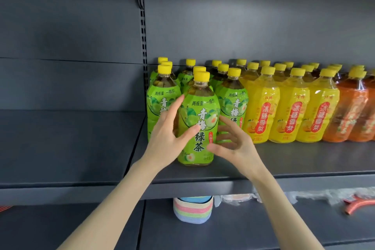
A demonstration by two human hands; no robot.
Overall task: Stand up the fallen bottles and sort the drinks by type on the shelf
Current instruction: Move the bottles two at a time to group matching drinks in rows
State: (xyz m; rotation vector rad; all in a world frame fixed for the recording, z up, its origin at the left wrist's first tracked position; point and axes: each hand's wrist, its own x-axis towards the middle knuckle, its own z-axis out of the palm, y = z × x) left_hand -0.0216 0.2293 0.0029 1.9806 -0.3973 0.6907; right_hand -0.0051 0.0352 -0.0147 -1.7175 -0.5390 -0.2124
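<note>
Here, green plum tea bottle upright at front of shelf, centre frame. Left hand and right hand flank it, fingers spread wide, touching lightly, no firm clasp. Step: sorting by type. Next: likely slide it back among green tea group, left of yellow pear drinks.

A green tea bottle stands upright near the front of the dark shelf, ahead of the other green bottles. The left hand lies against its left side with the thumb on the label. The right hand is spread just beside its right flank. Yellow bottles, then orange bottles, line up rightward.
</note>
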